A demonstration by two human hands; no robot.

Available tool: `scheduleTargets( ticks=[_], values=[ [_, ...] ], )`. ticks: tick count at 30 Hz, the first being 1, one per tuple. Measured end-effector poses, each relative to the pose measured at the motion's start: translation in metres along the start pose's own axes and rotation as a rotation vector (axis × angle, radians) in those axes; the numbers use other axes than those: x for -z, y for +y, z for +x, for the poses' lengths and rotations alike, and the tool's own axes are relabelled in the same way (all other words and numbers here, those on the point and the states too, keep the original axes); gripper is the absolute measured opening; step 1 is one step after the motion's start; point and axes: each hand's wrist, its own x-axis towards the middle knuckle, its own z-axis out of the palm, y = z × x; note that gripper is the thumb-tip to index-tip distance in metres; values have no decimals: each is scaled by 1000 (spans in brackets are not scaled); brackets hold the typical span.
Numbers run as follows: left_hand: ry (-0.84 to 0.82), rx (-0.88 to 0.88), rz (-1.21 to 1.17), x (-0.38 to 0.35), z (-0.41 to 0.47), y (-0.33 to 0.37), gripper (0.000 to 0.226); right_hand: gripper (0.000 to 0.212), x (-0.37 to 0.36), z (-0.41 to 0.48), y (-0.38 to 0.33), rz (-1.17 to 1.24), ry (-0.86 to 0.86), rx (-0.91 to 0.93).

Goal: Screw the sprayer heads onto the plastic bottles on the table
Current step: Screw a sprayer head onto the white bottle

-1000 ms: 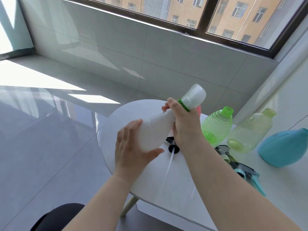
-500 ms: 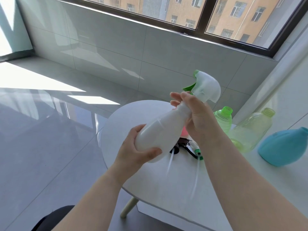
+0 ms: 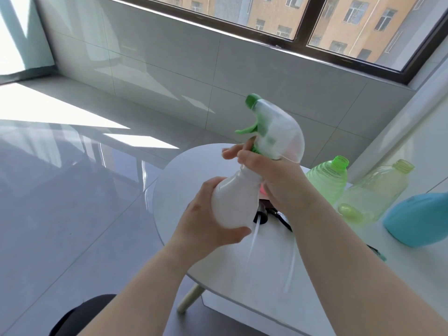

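I hold a white plastic bottle [image 3: 234, 202] tilted above the round white table [image 3: 194, 170]. My left hand [image 3: 206, 219] grips its body from below. My right hand [image 3: 271, 175] is wrapped around the neck, at the green collar of a white-and-green sprayer head [image 3: 276, 129] that sits on the bottle with its nozzle pointing left. A black sprayer head [image 3: 263, 215] with a clear dip tube lies on the table under the bottle, partly hidden.
A green ribbed bottle [image 3: 327, 183], a pale yellow-green bottle [image 3: 378, 190] and a teal bottle [image 3: 419, 219] stand or lie uncapped at the right. Something pink [image 3: 262, 189] peeks out behind my right wrist. A tiled wall and window are behind; the floor drops off left of the table.
The bottle has been raised and turned more upright. The sprayer head has rotated so its green trigger and nozzle now face left. My right hand has shifted its grip on the neck.
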Motion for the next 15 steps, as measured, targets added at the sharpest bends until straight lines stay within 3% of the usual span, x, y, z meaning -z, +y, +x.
scheduleTargets(
  ticks=[6,9,12,15],
  values=[
    [108,12,103,-10,-2,0,84,21,-13,0,8,-30,228,78],
    [59,43,91,-10,-1,-3,80,21,-14,0,8,-66,275,23],
    [-20,93,32,-7,1,-5,73,11,-10,-1,6,-104,235,-76],
    [-27,98,-13,-3,5,-9,72,17,-2,-2,-1,-146,46,-123]
  ],
)
